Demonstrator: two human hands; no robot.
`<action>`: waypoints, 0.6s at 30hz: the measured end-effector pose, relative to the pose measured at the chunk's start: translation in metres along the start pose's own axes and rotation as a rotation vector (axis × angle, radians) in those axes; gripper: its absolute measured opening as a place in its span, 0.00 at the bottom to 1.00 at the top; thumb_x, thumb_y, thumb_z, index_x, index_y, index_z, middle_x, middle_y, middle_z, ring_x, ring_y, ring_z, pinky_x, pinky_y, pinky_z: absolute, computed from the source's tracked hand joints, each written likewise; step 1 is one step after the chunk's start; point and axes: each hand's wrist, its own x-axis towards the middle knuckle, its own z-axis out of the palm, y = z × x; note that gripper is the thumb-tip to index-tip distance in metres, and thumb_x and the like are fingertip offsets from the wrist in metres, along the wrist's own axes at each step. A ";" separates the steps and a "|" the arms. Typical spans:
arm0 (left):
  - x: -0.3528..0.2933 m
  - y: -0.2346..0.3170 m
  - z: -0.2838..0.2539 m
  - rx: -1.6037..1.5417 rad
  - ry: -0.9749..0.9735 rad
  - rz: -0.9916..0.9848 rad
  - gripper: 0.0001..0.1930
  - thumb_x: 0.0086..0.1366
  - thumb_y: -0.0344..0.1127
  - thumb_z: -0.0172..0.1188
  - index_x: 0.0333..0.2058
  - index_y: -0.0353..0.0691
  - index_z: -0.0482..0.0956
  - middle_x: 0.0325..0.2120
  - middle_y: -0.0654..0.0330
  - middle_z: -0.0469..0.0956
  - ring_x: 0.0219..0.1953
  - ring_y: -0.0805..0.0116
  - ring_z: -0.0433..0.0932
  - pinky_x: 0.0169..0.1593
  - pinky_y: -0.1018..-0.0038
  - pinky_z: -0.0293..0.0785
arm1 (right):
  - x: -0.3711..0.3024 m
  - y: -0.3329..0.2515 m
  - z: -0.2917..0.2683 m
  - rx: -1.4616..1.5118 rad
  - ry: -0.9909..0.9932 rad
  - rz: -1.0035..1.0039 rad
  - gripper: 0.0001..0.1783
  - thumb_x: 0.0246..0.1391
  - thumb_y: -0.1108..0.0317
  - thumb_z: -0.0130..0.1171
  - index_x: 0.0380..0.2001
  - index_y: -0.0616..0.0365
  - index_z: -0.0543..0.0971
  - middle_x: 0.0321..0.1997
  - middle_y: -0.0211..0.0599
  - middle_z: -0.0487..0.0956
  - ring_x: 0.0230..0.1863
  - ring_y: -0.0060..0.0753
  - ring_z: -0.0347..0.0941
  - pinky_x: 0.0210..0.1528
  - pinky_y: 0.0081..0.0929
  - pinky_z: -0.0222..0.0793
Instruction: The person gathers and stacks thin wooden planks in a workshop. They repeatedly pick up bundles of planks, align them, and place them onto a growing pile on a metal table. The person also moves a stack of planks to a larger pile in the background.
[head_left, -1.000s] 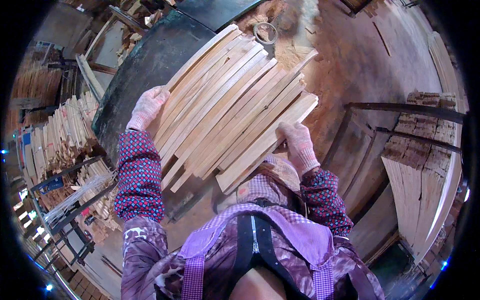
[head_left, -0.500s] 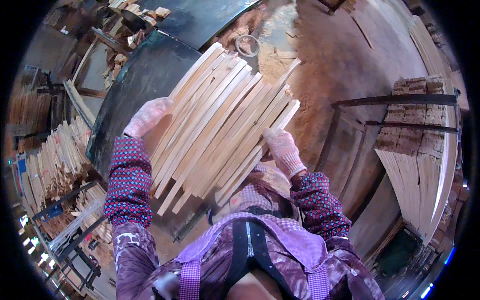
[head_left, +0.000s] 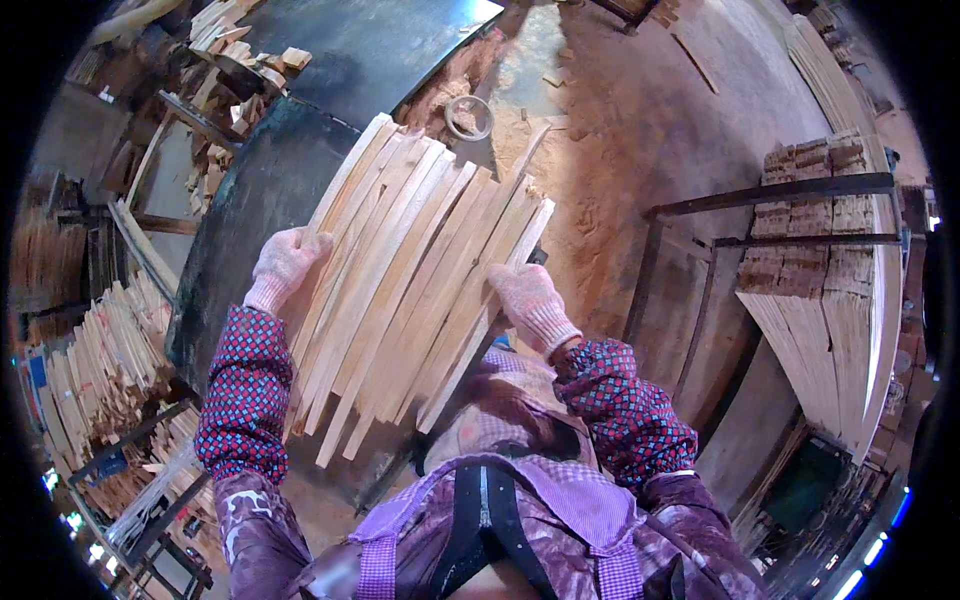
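Observation:
Between my two gloved hands lies a broad bundle of pale wooden strips (head_left: 410, 280), side by side, with uneven ends at both top and bottom. My left hand (head_left: 287, 265) grips the bundle's left edge, its fingers partly hidden behind the outermost strip. On the opposite edge my right hand (head_left: 530, 305) is closed, thumb on top and the other fingers out of sight beneath. The bundle is held in front of my body, over the near part of a dark metal table (head_left: 235, 210). Both hands wear pale knitted gloves.
On the right, a large stack of boards (head_left: 820, 280) stands by a dark metal frame (head_left: 770, 195). More strips (head_left: 105, 340) are piled on a rack at the left. Beyond the bundle are a handwheel (head_left: 468, 118) and sawdust on the floor. Wood offcuts (head_left: 240, 60) lie at the far left.
The bundle and both hands have shifted slightly left and toward me in the picture. The strips' lower ends sit lower, and the right edge looks more gathered. Both hands keep their hold.

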 end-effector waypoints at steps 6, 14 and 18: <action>0.005 0.002 0.002 0.014 0.017 -0.005 0.23 0.62 0.53 0.61 0.47 0.41 0.83 0.38 0.54 0.84 0.42 0.62 0.81 0.49 0.68 0.73 | -0.003 -0.009 -0.003 0.220 -0.017 0.183 0.17 0.56 0.57 0.51 0.33 0.59 0.82 0.32 0.57 0.80 0.39 0.49 0.81 0.37 0.42 0.76; 0.009 -0.006 0.007 0.034 0.040 0.028 0.25 0.62 0.55 0.61 0.48 0.41 0.82 0.41 0.52 0.83 0.46 0.57 0.80 0.52 0.67 0.73 | 0.015 0.021 0.004 0.349 -0.041 0.021 0.20 0.61 0.55 0.50 0.33 0.62 0.80 0.27 0.49 0.81 0.30 0.45 0.81 0.34 0.38 0.78; 0.010 -0.014 0.009 -0.009 0.028 0.027 0.25 0.62 0.55 0.60 0.48 0.41 0.82 0.43 0.50 0.83 0.48 0.54 0.80 0.53 0.66 0.72 | 0.016 0.014 -0.001 0.281 -0.029 0.231 0.25 0.63 0.48 0.49 0.28 0.57 0.83 0.23 0.43 0.82 0.29 0.41 0.81 0.35 0.37 0.74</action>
